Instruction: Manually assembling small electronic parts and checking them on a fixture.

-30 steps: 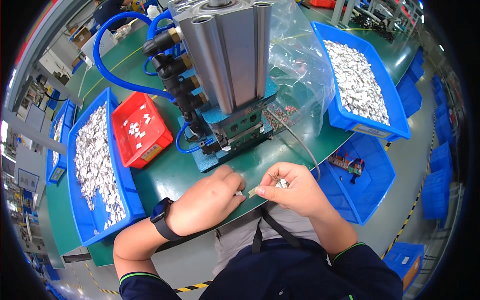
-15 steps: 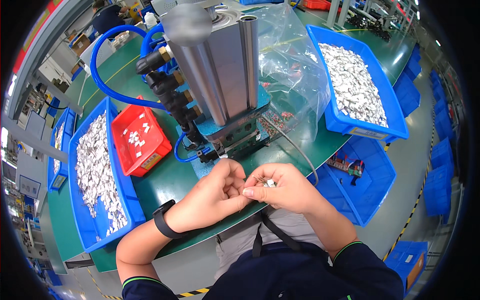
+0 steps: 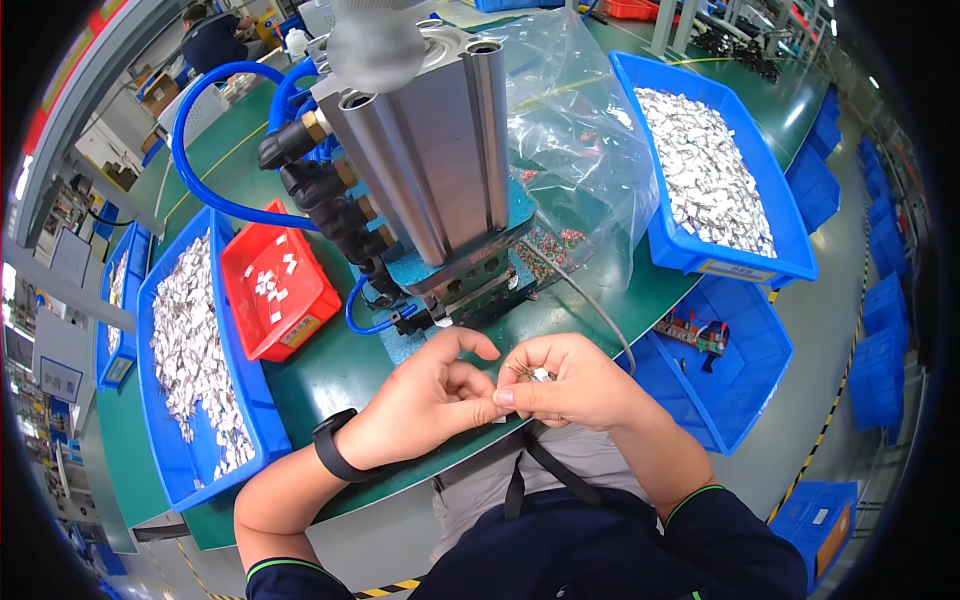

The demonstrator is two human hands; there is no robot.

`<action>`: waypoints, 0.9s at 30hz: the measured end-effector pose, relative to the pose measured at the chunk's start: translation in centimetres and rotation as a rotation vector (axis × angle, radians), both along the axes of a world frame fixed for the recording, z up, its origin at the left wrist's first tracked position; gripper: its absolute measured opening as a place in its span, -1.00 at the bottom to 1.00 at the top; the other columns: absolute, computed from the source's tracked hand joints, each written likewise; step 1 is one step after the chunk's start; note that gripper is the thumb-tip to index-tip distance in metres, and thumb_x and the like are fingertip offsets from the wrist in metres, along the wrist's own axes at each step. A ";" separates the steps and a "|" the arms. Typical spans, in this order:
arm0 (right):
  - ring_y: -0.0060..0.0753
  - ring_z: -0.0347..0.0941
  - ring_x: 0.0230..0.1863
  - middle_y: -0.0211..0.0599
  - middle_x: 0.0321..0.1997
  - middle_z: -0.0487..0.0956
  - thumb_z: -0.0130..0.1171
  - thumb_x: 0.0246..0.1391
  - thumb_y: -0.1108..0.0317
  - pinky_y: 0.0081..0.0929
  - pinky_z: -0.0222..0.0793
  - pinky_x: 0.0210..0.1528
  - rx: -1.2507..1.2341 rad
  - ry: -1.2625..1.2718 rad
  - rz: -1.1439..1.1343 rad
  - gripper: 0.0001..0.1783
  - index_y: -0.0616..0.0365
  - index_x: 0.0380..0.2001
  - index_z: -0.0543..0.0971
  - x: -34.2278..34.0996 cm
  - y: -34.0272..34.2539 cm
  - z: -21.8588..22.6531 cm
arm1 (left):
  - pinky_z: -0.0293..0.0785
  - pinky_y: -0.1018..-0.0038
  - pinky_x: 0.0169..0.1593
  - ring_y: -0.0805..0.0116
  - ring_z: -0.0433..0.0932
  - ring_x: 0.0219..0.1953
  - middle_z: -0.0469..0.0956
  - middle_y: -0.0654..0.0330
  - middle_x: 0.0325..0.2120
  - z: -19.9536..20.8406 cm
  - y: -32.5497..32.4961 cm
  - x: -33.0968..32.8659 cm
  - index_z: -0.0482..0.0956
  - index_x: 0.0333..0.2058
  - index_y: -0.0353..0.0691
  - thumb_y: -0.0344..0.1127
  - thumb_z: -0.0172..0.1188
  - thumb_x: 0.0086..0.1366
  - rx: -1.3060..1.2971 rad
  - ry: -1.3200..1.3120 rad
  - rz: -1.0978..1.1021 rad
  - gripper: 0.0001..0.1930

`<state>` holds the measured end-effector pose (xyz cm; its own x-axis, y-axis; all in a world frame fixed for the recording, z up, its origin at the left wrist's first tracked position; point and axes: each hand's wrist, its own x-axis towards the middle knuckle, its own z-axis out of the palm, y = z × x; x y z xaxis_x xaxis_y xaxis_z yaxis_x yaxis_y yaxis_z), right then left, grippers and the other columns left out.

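Observation:
My right hand [image 3: 585,385] is closed around several small white parts with thin wire leads [image 3: 542,375], which show between its curled fingers. Against its thumb tip rests the thumb of my left hand [image 3: 425,405], whose index finger is raised and whose other fingers curl inward. What the left fingers pinch, if anything, is hidden. A small white bit [image 3: 500,419] shows just under the meeting thumbs. Both hands are at the near table edge, directly in front of a metal press [image 3: 430,170] with a teal base.
Blue bins of white parts stand left [image 3: 265,425] and right [image 3: 790,255], with a red tray [image 3: 325,300] of fewer parts beside the press. A clear plastic bag [image 3: 570,120] lies behind it. Blue hoses [image 3: 180,150] and a grey cable [image 3: 590,300] run from the press. Another blue bin [image 3: 750,380] sits lower right.
My left index finger has lifted and straightened away from the other fingers. The thumbs remain together, slightly lower and to the right. The view has shifted a little.

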<state>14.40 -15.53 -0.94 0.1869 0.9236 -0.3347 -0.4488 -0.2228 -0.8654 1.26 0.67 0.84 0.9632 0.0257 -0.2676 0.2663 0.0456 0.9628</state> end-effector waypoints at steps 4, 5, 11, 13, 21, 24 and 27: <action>-0.82 0.18 -0.69 -0.43 -0.55 0.48 0.28 0.01 0.42 -0.78 -0.03 -0.71 0.039 0.090 -0.067 -0.83 0.23 -0.37 0.50 0.0 -0.2 -0.2 | 0.36 0.69 -0.41 0.60 0.50 -0.39 0.56 0.19 -0.43 0.4 -0.1 0.2 0.23 -0.09 -0.31 -0.41 0.21 0.23 -0.098 0.023 0.082 -0.63; -0.83 0.18 -0.69 -0.41 -0.52 0.50 0.29 0.00 0.44 -0.78 -0.04 -0.71 0.064 0.071 -0.102 -0.83 0.23 -0.36 0.50 0.0 -0.2 -0.2 | 0.32 0.70 -0.48 0.60 0.50 -0.43 0.57 0.19 -0.45 0.6 0.0 0.3 0.24 -0.11 -0.31 -0.40 0.21 0.24 -0.124 0.060 0.106 -0.65; -0.70 0.46 -0.36 -0.40 -0.44 0.60 0.28 0.04 0.35 -0.70 0.35 -0.34 0.225 -0.186 -0.093 -0.77 0.26 -0.30 0.52 -0.5 0.1 -0.7 | 0.21 0.68 -0.64 0.55 0.50 -0.50 0.56 0.13 -0.47 -0.1 -0.1 0.3 0.25 -0.16 -0.28 -0.36 0.19 0.26 -0.271 0.086 0.190 -0.70; -0.72 0.46 -0.36 -0.40 -0.44 0.60 0.27 0.04 0.36 -0.70 0.36 -0.35 0.191 -0.266 -0.106 -0.78 0.27 -0.30 0.53 -0.6 -0.1 -0.2 | 0.22 0.68 -0.62 0.54 0.51 -0.48 0.56 0.10 -0.45 -0.1 -0.2 0.4 0.25 -0.16 -0.27 -0.36 0.19 0.26 -0.346 0.100 0.217 -0.70; -0.76 0.43 -0.42 -0.41 -0.43 0.60 0.24 0.05 0.41 -0.75 0.33 -0.39 0.156 -0.453 -0.314 -0.83 0.28 -0.31 0.55 -0.8 -0.8 0.2 | 0.32 0.67 -0.52 0.48 0.53 -0.32 0.54 0.05 -0.35 0.0 -1.0 0.3 0.26 -0.15 -0.28 -0.39 0.21 0.23 -0.621 0.036 0.236 -0.68; -0.77 0.42 -0.42 -0.41 -0.43 0.59 0.24 0.05 0.42 -0.75 0.33 -0.39 0.090 -0.304 -0.293 -0.83 0.28 -0.31 0.55 -0.6 -1.0 0.5 | 0.33 0.67 -0.53 0.46 0.55 -0.35 0.55 0.05 -0.36 -0.9 -1.4 0.3 0.26 -0.15 -0.28 -0.45 0.21 0.22 -0.417 -0.034 0.305 -0.68; -0.77 0.42 -0.42 -0.41 -0.42 0.59 0.24 0.05 0.41 -0.75 0.32 -0.40 0.103 -0.214 -0.281 -0.83 0.28 -0.32 0.56 -0.8 -1.0 0.3 | 0.32 0.68 -0.56 0.46 0.56 -0.40 0.56 0.05 -0.39 -1.5 -1.1 0.3 0.27 -0.15 -0.28 -0.50 0.21 0.21 -0.461 -0.063 0.341 -0.69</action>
<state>13.55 -16.51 -0.69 0.4939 0.8531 -0.1684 -0.2868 -0.0230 -0.9577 1.53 -0.44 -0.67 0.9354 0.2316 -0.2673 0.1059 0.5377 0.8364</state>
